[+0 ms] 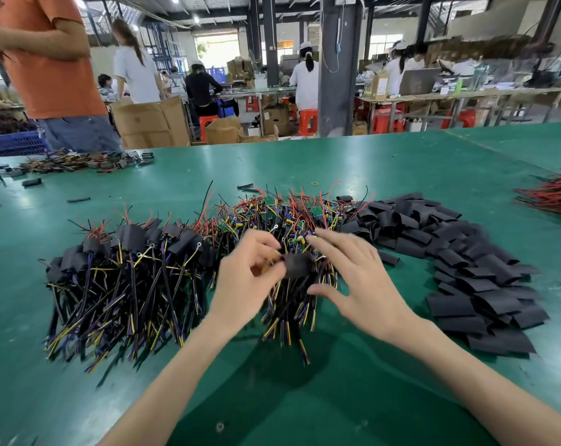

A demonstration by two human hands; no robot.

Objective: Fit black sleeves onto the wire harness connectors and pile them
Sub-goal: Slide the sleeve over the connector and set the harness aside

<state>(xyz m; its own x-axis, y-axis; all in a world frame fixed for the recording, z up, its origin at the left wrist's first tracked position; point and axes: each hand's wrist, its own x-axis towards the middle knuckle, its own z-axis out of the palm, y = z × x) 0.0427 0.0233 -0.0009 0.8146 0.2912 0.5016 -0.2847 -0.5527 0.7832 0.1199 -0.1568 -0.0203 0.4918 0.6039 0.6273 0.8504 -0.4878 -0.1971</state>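
Observation:
My left hand (247, 275) pinches a black sleeve (297, 263) on a wire harness, fingers curled at its left end. My right hand (359, 278) is beside the sleeve, fingers spread and mostly straight, thumb under its right side. The held harness's black, yellow and blue wires (289, 313) hang down toward me. Behind my hands lies a heap of unsleeved harnesses (292, 210) with small green boards and red wires. A pile of sleeved harnesses (124, 278) is at the left. Loose flat black sleeves (472, 262) lie heaped at the right.
The green table (369, 169) runs far back. A bundle of red wires (552, 194) lies at the right edge. Another harness pile (79, 162) and a blue crate (12, 143) are at the far left, where a person in an orange shirt (47, 59) stands.

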